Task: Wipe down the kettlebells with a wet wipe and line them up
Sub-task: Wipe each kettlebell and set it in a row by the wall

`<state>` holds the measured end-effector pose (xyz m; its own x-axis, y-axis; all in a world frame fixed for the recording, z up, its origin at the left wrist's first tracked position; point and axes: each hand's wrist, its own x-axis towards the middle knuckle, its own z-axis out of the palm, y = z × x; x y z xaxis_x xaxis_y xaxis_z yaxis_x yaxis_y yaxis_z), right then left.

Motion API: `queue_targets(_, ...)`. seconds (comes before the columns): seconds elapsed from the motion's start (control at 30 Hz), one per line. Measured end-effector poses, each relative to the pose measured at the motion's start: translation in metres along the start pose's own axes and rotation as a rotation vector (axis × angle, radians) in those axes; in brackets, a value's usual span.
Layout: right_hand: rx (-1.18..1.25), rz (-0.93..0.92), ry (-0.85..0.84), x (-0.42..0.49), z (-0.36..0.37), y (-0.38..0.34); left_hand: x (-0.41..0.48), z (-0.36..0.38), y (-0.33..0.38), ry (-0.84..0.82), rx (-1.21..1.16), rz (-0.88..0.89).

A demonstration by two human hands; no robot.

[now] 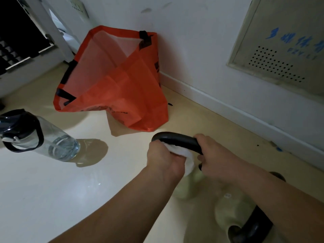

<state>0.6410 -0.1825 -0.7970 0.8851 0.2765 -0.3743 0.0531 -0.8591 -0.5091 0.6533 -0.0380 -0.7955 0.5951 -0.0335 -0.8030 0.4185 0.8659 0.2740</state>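
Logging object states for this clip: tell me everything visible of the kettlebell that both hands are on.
The kettlebell stands on the pale floor near the wall, handle uppermost. It has a black looped handle and a pale greenish body, largely hidden from view. The left hand wraps a white wipe round the handle's left end; the right hand grips its right side.

Near kettlebell [229, 213] cropped by bottom edge (bottle [57, 143] cropped left).
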Motion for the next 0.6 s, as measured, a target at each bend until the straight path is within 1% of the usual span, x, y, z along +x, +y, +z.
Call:
queue_targets(0.07, -0.004, -0.022, 0.014, 0.000, 0.004, -0.001, -0.007, 0.002, -0.023, -0.030, 0.063, -0.054)
queue_targets(0.13, -0.016, -0.015, -0.008, -0.002, 0.005, 0.003, -0.016, -0.003, -0.046, -0.058, 0.128, -0.060)
queue_targets(0.17, -0.019, -0.005, -0.039, -0.004, 0.003, 0.006, -0.022, -0.005, -0.050, -0.080, 0.117, -0.092)
queue_targets(0.23, -0.017, 0.016, -0.097, -0.010, 0.000, 0.012, -0.024, -0.010, -0.035, -0.140, 0.051, -0.137)
queue_targets(0.33, -0.060, 0.021, -0.103, -0.011, -0.003, 0.011, -0.008, -0.018, 0.000, -0.081, 0.016, -0.040)
queue_targets(0.37, -0.081, 0.008, -0.093, -0.010, -0.002, 0.007, -0.011, -0.017, 0.002, -0.097, 0.003, -0.025)
queue_targets(0.5, -0.131, -0.040, -0.099, -0.001, 0.000, -0.009, -0.027, -0.017, -0.028, -0.078, 0.134, -0.032)
queue_targets(0.57, -0.127, -0.025, -0.122, 0.000, -0.004, -0.006, -0.032, -0.022, -0.023, -0.088, 0.191, -0.035)
queue_targets(0.6, -0.120, -0.012, -0.123, -0.001, -0.006, -0.003, -0.036, -0.026, -0.015, -0.080, 0.237, 0.011)
